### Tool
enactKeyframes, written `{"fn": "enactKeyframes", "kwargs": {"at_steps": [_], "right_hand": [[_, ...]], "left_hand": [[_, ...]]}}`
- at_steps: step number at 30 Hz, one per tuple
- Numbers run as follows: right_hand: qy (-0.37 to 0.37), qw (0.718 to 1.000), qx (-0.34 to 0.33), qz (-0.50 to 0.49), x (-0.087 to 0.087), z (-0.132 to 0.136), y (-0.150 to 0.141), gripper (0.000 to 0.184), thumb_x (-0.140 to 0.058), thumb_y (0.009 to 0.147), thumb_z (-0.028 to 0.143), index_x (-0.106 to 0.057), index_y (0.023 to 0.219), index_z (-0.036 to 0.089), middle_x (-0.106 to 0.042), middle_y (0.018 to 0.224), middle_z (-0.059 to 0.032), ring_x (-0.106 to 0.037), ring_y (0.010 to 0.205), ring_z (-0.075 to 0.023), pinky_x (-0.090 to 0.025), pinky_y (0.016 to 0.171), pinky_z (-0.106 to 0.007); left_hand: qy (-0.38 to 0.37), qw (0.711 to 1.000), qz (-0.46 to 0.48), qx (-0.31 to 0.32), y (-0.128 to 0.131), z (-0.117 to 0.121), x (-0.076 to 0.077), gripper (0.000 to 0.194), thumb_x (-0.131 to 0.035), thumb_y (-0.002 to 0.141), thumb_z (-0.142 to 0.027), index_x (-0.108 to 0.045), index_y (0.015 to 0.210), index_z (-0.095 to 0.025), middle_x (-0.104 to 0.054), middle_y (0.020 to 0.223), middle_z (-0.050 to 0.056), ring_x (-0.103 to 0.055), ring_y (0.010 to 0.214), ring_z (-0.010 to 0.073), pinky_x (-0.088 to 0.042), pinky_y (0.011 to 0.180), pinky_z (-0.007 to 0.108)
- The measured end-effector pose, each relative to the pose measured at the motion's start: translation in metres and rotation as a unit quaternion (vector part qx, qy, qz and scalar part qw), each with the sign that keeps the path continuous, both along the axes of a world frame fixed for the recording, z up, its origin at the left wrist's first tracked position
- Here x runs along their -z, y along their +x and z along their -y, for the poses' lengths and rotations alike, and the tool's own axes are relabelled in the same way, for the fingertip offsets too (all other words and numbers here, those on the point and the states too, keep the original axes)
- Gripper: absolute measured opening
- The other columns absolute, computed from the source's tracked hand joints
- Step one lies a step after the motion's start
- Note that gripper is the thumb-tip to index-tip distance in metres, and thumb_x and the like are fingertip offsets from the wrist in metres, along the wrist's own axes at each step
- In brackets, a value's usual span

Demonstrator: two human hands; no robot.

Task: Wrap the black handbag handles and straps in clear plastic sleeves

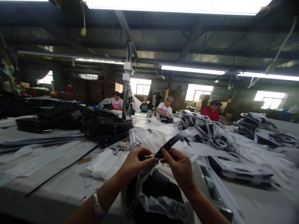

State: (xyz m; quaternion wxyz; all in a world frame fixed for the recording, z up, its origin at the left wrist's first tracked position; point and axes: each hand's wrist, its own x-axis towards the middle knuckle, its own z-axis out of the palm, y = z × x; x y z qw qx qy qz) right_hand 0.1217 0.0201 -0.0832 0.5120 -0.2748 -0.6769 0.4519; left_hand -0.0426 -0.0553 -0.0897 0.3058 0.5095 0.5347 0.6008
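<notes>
My left hand (136, 161) and my right hand (178, 165) meet above the table, both pinching the near end of a black strap (171, 142). A small metal fitting sits between the fingertips. The strap runs up and to the right, away from me. Below my hands lies a black bag (154, 189) partly wrapped in clear plastic (163, 207). A silver bracelet is on my left wrist.
Black bags (102, 124) are piled at the back left, with long black straps (60, 171) on the white table (58, 186). Stacks of packed black-and-white items (210, 130) fill the right. Three people work at the far end, by cardboard boxes and windows.
</notes>
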Motion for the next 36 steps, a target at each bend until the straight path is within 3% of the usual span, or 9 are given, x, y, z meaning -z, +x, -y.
{"fn": "enactKeyframes", "kwargs": {"at_steps": [6,12,18,23,27,36], "right_hand": [[-0.015,1.000,-0.012,-0.006,0.003,0.003,-0.001,0.028,-0.074,0.081,0.046,-0.077,0.087,0.019,-0.079,0.084,-0.0068,-0.074,0.065,-0.0232,-0.059,0.058,-0.031],[-0.048,0.997,-0.048,-0.031,0.004,0.005,-0.003,0.032,-0.075,0.080,0.048,-0.077,0.085,0.016,-0.078,0.082,-0.0081,-0.074,0.073,-0.0250,-0.063,0.066,-0.035],[-0.142,0.981,-0.098,-0.084,0.004,0.005,-0.006,0.033,-0.080,0.076,0.046,-0.077,0.086,0.015,-0.077,0.086,-0.0082,-0.074,0.082,-0.0237,-0.062,0.067,-0.030],[-0.209,0.964,-0.119,-0.117,0.008,0.005,-0.006,0.031,-0.083,0.073,0.043,-0.078,0.084,0.015,-0.078,0.087,-0.0081,-0.072,0.079,-0.0195,-0.060,0.066,-0.025],[-0.170,0.975,-0.108,-0.098,0.011,0.007,-0.005,0.031,-0.079,0.077,0.045,-0.078,0.087,0.015,-0.078,0.087,-0.0079,-0.073,0.081,-0.0210,-0.061,0.068,-0.027],[-0.069,0.993,-0.078,-0.062,0.006,0.016,-0.004,0.032,-0.074,0.082,0.046,-0.078,0.093,0.016,-0.078,0.089,-0.0078,-0.074,0.083,-0.0252,-0.063,0.071,-0.033]], "left_hand": [[0.014,1.000,0.011,-0.002,0.000,0.004,0.004,0.035,-0.082,0.069,-0.040,-0.066,0.087,-0.016,-0.067,0.082,0.002,-0.063,0.077,0.0176,-0.048,0.070,0.027],[0.017,0.997,0.056,-0.046,0.003,0.004,0.005,0.037,-0.084,0.065,-0.042,-0.064,0.085,-0.016,-0.066,0.076,-0.001,-0.063,0.072,0.0165,-0.047,0.067,0.026],[0.021,0.995,0.096,-0.017,0.002,0.008,0.008,0.035,-0.083,0.068,-0.039,-0.064,0.085,-0.016,-0.066,0.077,-0.001,-0.062,0.073,0.0150,-0.047,0.068,0.024],[0.021,0.999,0.027,0.005,-0.002,0.012,0.007,0.036,-0.084,0.068,-0.036,-0.065,0.090,-0.016,-0.065,0.080,-0.001,-0.060,0.073,0.0139,-0.045,0.066,0.023],[0.024,0.999,-0.009,-0.019,-0.001,0.011,0.006,0.033,-0.083,0.069,-0.037,-0.066,0.087,-0.015,-0.065,0.077,0.000,-0.058,0.069,0.0136,-0.044,0.063,0.023],[0.016,0.999,0.049,-0.010,0.000,0.009,0.007,0.033,-0.083,0.069,-0.038,-0.065,0.085,-0.014,-0.065,0.078,0.000,-0.058,0.071,0.0128,-0.043,0.065,0.022]]}}
